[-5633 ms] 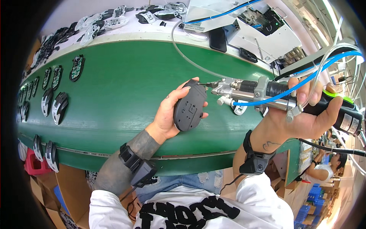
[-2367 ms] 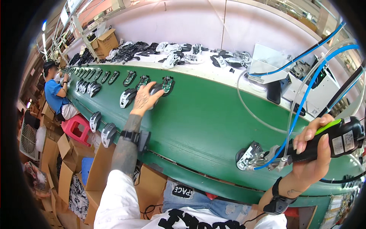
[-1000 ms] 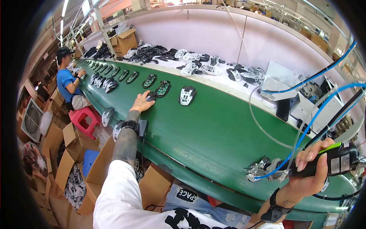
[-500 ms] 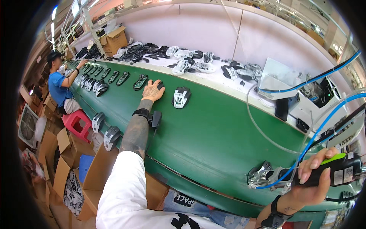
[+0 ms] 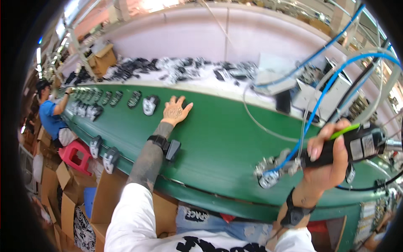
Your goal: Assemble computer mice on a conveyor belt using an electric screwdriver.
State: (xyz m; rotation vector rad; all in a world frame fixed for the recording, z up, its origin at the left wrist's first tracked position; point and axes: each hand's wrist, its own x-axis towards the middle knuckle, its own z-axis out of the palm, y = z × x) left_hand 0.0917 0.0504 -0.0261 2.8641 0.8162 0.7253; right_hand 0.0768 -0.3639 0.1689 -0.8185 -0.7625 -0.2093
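My left hand (image 5: 175,112) lies palm down on the green belt (image 5: 218,138), its fingers spread. A dark edge shows between its thumb and forefinger; what lies under the palm is mostly hidden. Just left of it sits an opened computer mouse (image 5: 150,105), white inside with a dark rim. My right hand (image 5: 328,148) is wrapped around a black powered screwdriver (image 5: 357,147) with a green lever, held level above the belt. A blue hose and a clear tube run to its metal nozzle (image 5: 289,163). At the tip is a blurred, partly covered grey-and-white part (image 5: 268,179).
Green circuit-board mouse bases (image 5: 134,98) line the belt leftward, with several mouse shells (image 5: 94,111) nearby. Two grey mice (image 5: 111,158) sit at the near edge. Loose parts (image 5: 180,69) cover the white shelf behind. A person in blue (image 5: 49,115) works far left. Cartons (image 5: 110,197) stand below.
My view has turned rightward. My left hand has shifted right along the belt, uncovering the mouse now beside it. My right hand still grips the screwdriver, now a little higher.
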